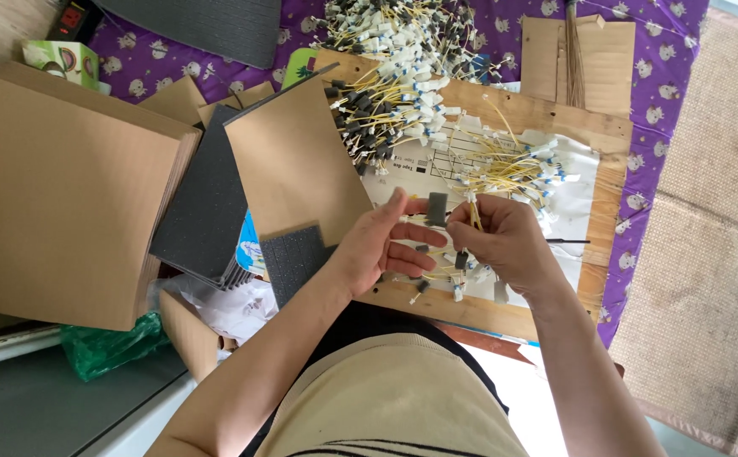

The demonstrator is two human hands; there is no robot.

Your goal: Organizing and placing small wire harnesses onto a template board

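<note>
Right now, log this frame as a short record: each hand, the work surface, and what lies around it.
left hand: pinches a small grey foam block
right hand: grips yellow wires
work surface: wooden board with a printed sheet
on board: heap of yellow wires with white connectors
beside: grey foam sheets, cardboard box
underlay: purple patterned cloth

Left hand fingers extended and pinching, right hand curled closed, forearms converging

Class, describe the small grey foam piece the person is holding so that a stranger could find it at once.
Find the wooden board on the purple cloth. Over it, the left hand and right hand meet; the grey foam piece stands pinched between their fingertips. Unlike the yellow wires around it, it is a plain dark block.
</note>
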